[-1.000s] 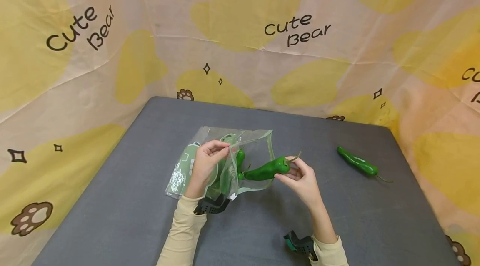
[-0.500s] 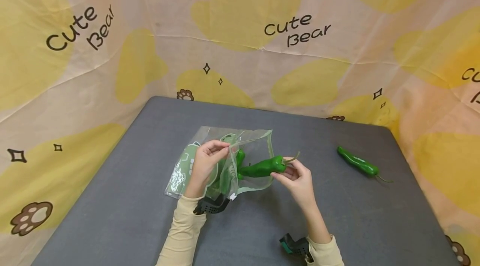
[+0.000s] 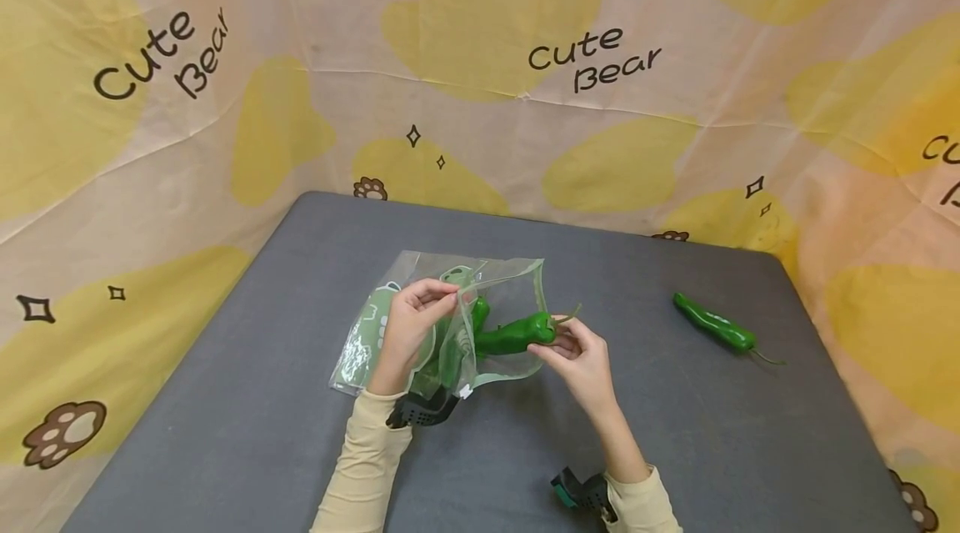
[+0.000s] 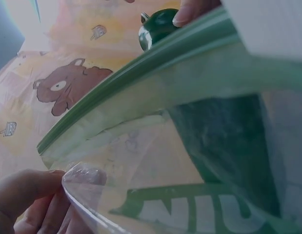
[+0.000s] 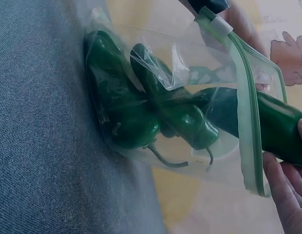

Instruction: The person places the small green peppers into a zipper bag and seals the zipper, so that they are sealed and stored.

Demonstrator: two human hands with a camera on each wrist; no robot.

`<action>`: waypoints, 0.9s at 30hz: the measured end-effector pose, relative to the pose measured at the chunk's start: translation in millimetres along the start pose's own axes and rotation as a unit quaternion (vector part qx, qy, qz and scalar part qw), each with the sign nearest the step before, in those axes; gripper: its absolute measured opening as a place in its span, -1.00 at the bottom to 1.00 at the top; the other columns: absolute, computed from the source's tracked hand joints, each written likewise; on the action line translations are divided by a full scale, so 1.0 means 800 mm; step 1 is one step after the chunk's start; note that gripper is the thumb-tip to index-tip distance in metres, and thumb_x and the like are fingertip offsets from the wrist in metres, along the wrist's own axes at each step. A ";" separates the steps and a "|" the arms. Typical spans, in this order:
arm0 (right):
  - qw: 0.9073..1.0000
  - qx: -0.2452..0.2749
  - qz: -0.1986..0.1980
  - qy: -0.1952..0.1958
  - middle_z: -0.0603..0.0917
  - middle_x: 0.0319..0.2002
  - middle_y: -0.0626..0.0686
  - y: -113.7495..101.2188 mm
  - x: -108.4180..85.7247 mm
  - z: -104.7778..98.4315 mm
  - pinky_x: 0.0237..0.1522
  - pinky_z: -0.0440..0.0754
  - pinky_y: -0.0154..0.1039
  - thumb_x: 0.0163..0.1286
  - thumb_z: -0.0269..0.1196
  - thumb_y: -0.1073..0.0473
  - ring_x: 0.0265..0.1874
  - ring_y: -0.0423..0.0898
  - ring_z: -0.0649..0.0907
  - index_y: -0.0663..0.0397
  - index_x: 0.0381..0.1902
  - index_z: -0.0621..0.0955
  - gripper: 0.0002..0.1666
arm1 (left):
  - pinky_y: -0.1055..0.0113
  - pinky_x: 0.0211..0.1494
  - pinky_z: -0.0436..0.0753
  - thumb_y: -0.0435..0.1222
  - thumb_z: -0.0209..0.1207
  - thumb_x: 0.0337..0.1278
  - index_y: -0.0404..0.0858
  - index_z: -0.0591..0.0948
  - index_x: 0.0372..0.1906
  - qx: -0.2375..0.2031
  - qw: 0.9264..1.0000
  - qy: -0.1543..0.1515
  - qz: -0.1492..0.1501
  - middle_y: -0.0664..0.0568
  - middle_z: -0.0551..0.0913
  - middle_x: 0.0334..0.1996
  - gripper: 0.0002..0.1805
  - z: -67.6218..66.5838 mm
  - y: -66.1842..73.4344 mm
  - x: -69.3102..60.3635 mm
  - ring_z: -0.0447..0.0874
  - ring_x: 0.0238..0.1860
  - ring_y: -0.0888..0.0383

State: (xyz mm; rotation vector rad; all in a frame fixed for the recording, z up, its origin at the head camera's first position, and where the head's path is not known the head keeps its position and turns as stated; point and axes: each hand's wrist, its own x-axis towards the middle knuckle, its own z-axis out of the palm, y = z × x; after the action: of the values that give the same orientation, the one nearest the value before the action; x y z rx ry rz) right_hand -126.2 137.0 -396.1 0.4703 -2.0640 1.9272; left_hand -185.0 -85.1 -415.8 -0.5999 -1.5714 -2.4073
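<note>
A clear zip bag (image 3: pixel 360 354) with green print lies on the table, its mouth held apart toward the right. My left hand (image 3: pixel 411 324) pinches the upper rim of that mouth between thumb and fingers. In my right hand (image 3: pixel 583 359) is a green pepper (image 3: pixel 517 334), gripped near its stem end. The tip of this pepper reaches through the mouth, past the green zip strip (image 5: pixel 252 126), while the stem end stays outside. Inside, the right wrist view shows at least two other green peppers (image 5: pixel 111 87) with curved stems. White plastic, the slider (image 3: pixel 466 391), sits at the mouth's near corner.
Another green pepper (image 3: pixel 716 324) lies apart at the right of the grey table (image 3: pixel 247 433). A printed cloth (image 3: pixel 480 57) stands behind and along both sides. Black wrist devices (image 3: pixel 423 409) are strapped to both forearms.
My right hand has moved left, and the pepper in it has gone farther through the bag's mouth. The left hand and the bag have stayed nearly still.
</note>
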 end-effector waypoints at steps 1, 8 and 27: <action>1.000 -0.004 0.004 -0.003 0.57 -0.33 0.21 -0.002 0.000 0.000 -0.35 0.63 -0.31 -0.13 0.29 0.64 -0.40 -0.20 0.63 0.53 -0.25 0.50 -0.61 | 0.42 -0.36 0.62 -0.47 0.23 -0.05 -0.34 0.65 -0.35 0.000 1.000 -0.001 0.001 -0.06 0.64 -0.43 -0.90 0.000 0.000 0.000 0.61 -0.44 0.18; 0.999 -0.016 0.042 -0.023 0.56 -0.33 0.29 -0.007 0.001 0.001 -0.34 0.63 -0.30 -0.08 0.30 0.59 -0.41 -0.08 0.63 0.53 -0.24 0.49 -0.63 | 0.44 -0.36 0.62 -0.70 0.07 -0.08 -0.66 0.51 -0.36 0.032 0.998 0.035 -0.044 0.04 0.63 -0.49 -0.90 0.018 0.027 -0.001 0.60 -0.47 0.22; 0.998 -0.044 0.048 -0.020 0.60 -0.31 0.28 -0.014 0.002 0.004 -0.36 0.63 -0.33 -0.07 0.31 0.56 -0.40 0.19 0.62 0.47 -0.13 0.49 -0.54 | 0.39 -0.39 0.63 -0.53 0.20 -0.08 -0.43 0.62 -0.36 0.020 1.000 0.010 -0.004 -0.09 0.63 -0.44 -0.89 0.005 0.004 -0.002 0.61 -0.46 0.16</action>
State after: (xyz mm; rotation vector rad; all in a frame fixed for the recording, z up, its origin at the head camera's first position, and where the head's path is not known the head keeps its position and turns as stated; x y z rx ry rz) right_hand -122.8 133.0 -385.6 0.4001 -2.2245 1.8846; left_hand -181.4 -83.4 -412.4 -0.5611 -1.6115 -2.3737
